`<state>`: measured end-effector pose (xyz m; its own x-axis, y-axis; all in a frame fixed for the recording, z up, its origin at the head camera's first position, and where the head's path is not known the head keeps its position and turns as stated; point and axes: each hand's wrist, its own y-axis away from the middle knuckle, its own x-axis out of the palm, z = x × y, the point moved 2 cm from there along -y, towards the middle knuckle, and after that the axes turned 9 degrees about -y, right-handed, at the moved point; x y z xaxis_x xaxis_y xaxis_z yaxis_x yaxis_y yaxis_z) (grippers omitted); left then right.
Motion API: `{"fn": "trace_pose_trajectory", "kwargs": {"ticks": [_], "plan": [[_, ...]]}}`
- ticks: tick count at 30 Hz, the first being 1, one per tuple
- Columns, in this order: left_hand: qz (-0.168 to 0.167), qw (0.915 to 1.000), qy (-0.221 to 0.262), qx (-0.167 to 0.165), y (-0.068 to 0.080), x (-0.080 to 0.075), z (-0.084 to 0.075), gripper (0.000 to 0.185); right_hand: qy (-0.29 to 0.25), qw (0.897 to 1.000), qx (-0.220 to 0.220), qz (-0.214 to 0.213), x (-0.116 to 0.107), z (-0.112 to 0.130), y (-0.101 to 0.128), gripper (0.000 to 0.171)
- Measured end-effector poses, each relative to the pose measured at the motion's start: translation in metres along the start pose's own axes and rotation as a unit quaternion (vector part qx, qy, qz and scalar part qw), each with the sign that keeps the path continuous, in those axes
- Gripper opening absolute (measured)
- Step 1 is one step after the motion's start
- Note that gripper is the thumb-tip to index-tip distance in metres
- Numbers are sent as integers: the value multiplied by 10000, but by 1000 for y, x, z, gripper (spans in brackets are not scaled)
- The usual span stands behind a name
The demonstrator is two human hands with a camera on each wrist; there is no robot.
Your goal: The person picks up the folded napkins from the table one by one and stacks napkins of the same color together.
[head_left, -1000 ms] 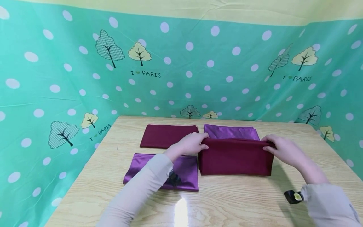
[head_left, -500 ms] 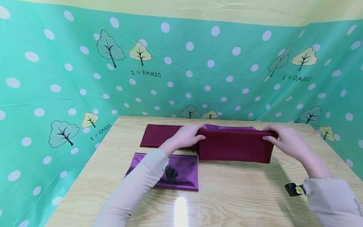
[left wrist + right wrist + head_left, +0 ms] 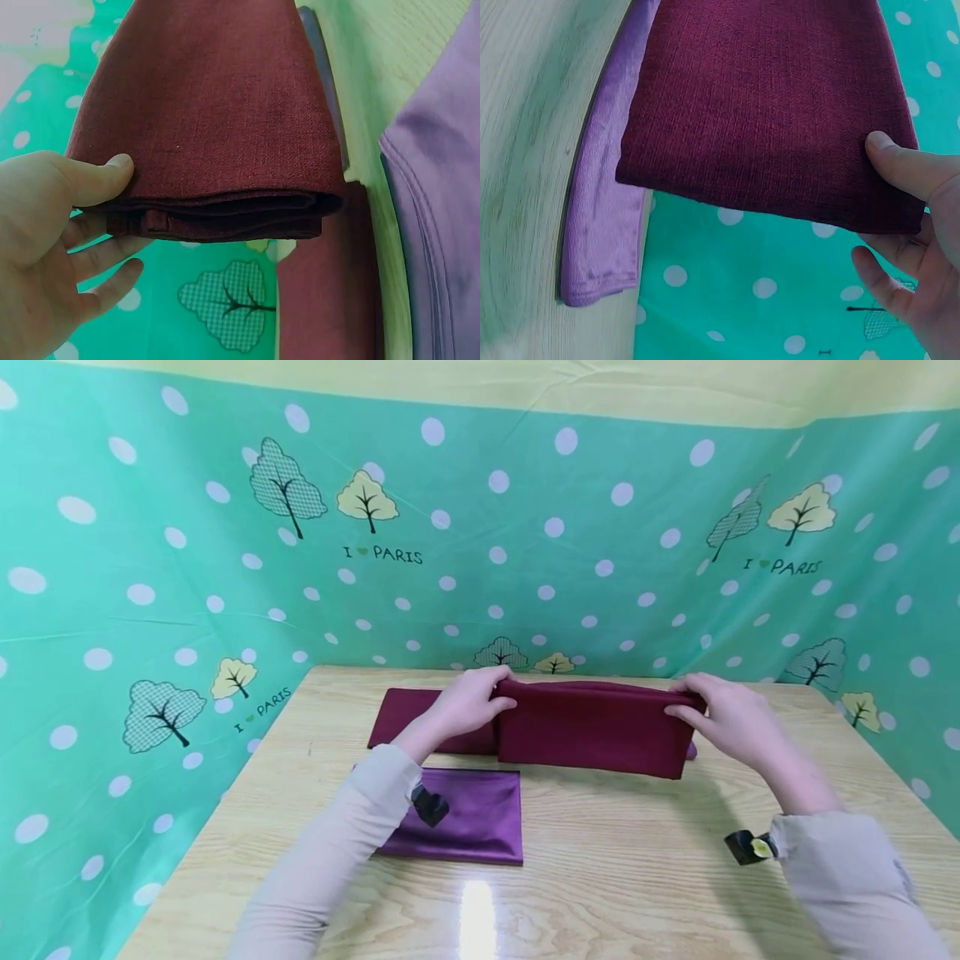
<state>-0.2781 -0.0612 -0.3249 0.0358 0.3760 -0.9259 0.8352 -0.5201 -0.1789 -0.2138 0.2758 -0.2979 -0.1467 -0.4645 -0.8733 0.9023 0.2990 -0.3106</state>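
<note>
A folded dark red cloth [image 3: 592, 727] hangs between my two hands, raised off the table with its long face toward me. My left hand [image 3: 467, 702] pinches its upper left corner, thumb in front and fingers behind. At the upper right corner my right hand [image 3: 723, 714] pinches it the same way. In the left wrist view, the stacked layers of the cloth [image 3: 217, 120] show at its end. Behind it lies a folded shiny purple cloth [image 3: 604, 217], mostly hidden in the head view. A second folded dark red cloth [image 3: 401, 714] lies flat behind my left hand.
Another folded purple cloth [image 3: 472, 814] lies on the wooden table [image 3: 600, 877] at the front left, partly covered by my left forearm. A green dotted curtain [image 3: 555, 527] stands along the table's back edge and sides.
Both hands have lifted the dark red cloth up and away from me, then shifted it left. It now covers nearly all of the purple cloth behind it.
</note>
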Motion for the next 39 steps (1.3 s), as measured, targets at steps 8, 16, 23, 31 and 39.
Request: {"fn": "trace_pose_trajectory", "kwargs": {"ticks": [8, 16, 23, 31, 39], "plan": [[-163, 9997, -11, -203, 8, -8, 15, 26, -62, 9999, 89, 102, 13, 7, -13, 21], [-254, 9990, 7, -364, 19, -18, 30, 24, -32, 9999, -18, 154, 25, 20, -25, 19], [-396, 9982, 9, -440, 28, -26, 45, 22, -213, 9994, -249, 108, 38, 28, -35, 18], [-571, 9969, 120, -527, 37, -32, 60, 19, -555, 9978, -306, 209, 52, 34, -47, 15], [-644, 9956, 66, -682, 47, -38, 73, 19, -613, 9970, -343, 311, 63, 42, -58, 18]]}}
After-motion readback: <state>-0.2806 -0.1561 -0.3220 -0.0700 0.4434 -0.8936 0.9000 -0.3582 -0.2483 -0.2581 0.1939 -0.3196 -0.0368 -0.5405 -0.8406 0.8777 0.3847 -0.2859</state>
